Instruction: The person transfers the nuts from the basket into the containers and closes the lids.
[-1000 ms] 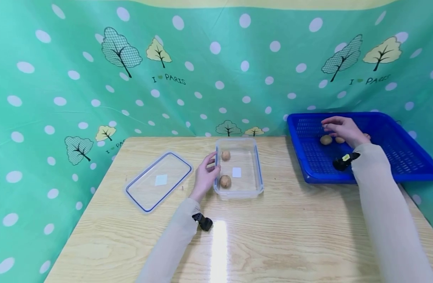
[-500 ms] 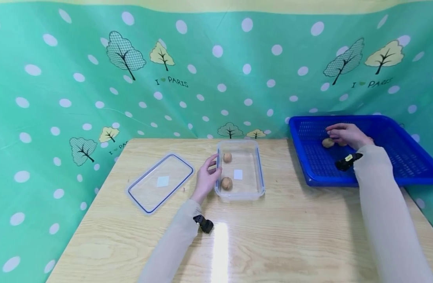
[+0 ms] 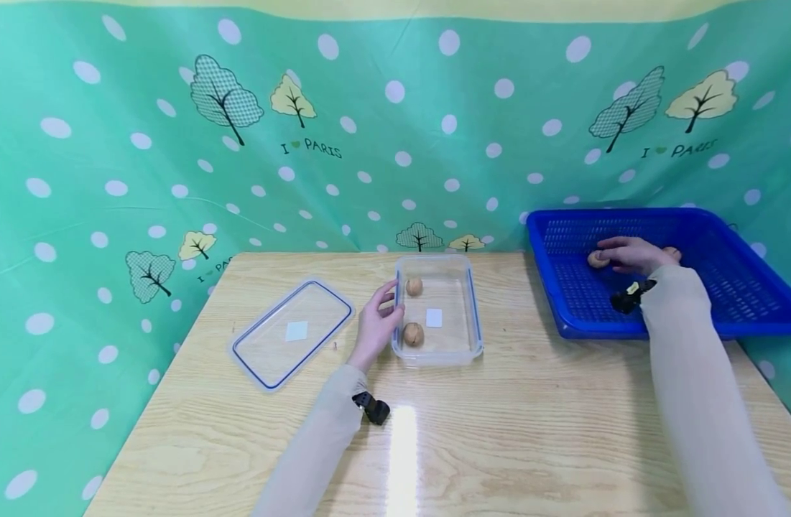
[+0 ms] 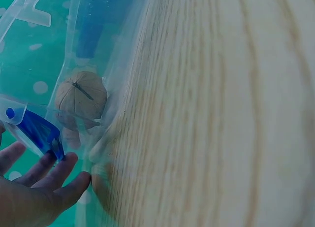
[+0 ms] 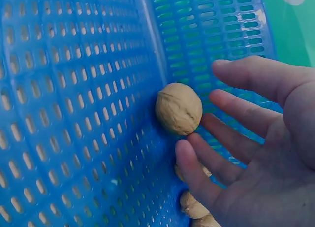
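My left hand (image 3: 376, 323) rests at the left side of a clear lidless plastic container (image 3: 440, 356), its fairly straight fingers (image 4: 59, 173) touching the wall by a blue edge piece. Inside that container, along its left side, lie two walnuts: a far walnut (image 3: 414, 287) and a near walnut (image 3: 413, 334). On the right, my right hand (image 3: 630, 255) reaches down into a blue perforated basket (image 3: 595, 330). Its fingers are spread, with the tips right beside a walnut (image 5: 178, 109). Several more walnuts (image 5: 193, 205) lie lower in the right wrist view, partly hidden behind the fingers.
A clear lid (image 3: 275, 377) with a blue seal lies flat and slanted to the left of the container. The wooden table (image 3: 531, 431) ends at the back against a green dotted cloth (image 3: 369, 86).
My right hand has lowered into the basket, its fingers coming down to the walnut at the left. My left hand stays at the container's side. The head view has shifted slightly.
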`<state>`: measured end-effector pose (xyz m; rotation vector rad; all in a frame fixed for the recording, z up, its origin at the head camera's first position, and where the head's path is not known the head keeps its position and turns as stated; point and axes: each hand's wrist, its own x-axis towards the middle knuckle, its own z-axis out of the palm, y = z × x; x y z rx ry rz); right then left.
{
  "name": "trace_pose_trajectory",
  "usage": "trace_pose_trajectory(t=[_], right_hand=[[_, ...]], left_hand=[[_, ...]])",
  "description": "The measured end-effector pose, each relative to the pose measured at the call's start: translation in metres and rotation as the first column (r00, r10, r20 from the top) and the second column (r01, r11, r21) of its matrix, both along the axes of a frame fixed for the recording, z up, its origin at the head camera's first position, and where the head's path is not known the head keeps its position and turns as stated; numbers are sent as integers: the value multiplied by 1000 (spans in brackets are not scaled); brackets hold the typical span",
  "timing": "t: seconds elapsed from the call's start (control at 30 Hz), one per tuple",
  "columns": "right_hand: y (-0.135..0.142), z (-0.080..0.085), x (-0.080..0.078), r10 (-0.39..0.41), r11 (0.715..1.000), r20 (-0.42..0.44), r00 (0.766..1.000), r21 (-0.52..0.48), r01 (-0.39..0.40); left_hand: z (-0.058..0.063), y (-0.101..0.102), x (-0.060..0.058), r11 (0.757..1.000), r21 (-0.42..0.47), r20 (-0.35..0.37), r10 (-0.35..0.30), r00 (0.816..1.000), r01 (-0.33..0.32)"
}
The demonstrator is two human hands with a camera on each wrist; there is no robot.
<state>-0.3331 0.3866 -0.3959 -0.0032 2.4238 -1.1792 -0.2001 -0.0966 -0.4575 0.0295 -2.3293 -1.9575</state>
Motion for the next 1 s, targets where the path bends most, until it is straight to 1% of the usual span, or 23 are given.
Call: trace_pose_trajectory(t=[0.1,0.17,0.2,0.3,0.4,0.53,0.7,0.9,1.0], right_hand=[[0,-3,1,7,1000,23,1000,-18,-6],[0,-4,2,18,1000,22,1000,-16,-17],[-2,-5,4,31,999,34,999,-24,-30],[-6,-6,6,71,997,36,997,-18,-70],[-10,-6,5,130,991,35,991,-16,-130],[-11,-8,-1,193,981,14,981,7,-193],[-11,-10,-6,241,969,17,970,41,-242],[-14,-11,-6,275,961,22,961,18,-275],[-16,-12,-6,270,963,19,963,15,-271]], left_hand=[[1,1,0,1000,-15,-5,6,1000,-6],[0,1,-1,1000,-17,-11,2,1000,-2],[0,1,-1,1000,-17,-7,0,1000,0],[1,2,0,1000,-20,2,-1,1000,1],[3,2,1,1000,-5,24,11,1000,-11],[4,3,1,999,34,40,19,999,-20],[4,4,1,997,73,46,36,998,-39],[3,4,0,993,94,52,68,996,-72],[3,5,-1,992,101,56,72,996,-78]])
